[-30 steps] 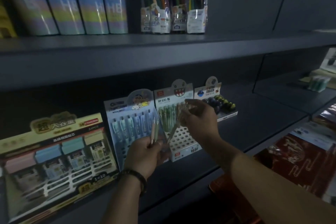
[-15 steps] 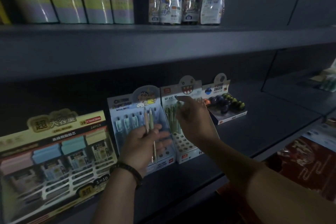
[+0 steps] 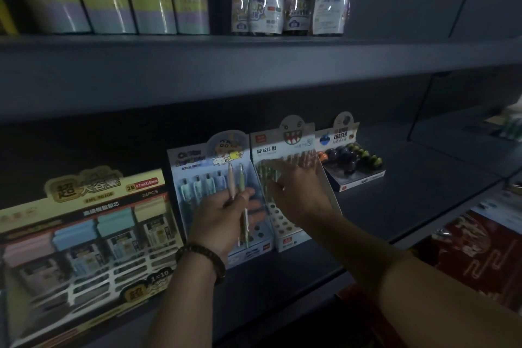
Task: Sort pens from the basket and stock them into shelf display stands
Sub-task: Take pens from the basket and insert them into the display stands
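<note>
On the dark grey shelf [image 3: 409, 200], the left hand [image 3: 223, 220] grips two slim pastel pens [image 3: 237, 192], pink and green, upright before the blue cartoon-printed cardboard display stand [image 3: 197, 175]. Rightward, the right hand [image 3: 296, 192] spreads flat, fingers straight, over green pens in the white monster-faced stand [image 3: 282, 147]. Stocking is midway, I'd say; next, each held pen needs matching to a free hole.

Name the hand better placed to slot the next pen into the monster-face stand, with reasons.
Right. The right hand is open, holding nothing, fingers spread directly over the monster-face stand. The left hand grips two pens in front of the blue cartoon stand, so it serves better as the supply.
</note>
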`<control>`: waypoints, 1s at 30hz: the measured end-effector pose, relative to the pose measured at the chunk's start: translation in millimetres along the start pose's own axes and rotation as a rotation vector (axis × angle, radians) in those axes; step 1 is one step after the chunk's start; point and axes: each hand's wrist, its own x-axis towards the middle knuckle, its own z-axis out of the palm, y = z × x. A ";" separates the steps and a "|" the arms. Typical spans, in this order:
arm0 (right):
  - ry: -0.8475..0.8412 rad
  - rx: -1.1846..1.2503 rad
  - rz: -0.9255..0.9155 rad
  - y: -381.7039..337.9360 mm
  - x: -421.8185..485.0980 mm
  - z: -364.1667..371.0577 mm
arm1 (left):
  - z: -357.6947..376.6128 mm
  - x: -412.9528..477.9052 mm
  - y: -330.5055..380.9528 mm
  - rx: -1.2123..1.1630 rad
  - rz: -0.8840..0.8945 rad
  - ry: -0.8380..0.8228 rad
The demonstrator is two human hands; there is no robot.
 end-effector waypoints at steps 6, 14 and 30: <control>0.192 0.346 0.025 -4.0 -41.7 -11.9 | 4.6 -5.3 1.2 0.020 0.016 0.034; -0.049 0.899 0.343 -7.2 -93.4 -15.9 | 12.8 -16.7 4.8 -0.149 0.012 -0.023; 0.311 0.681 0.344 11.7 -66.9 -64.0 | 17.3 -13.6 -3.6 0.186 0.166 0.190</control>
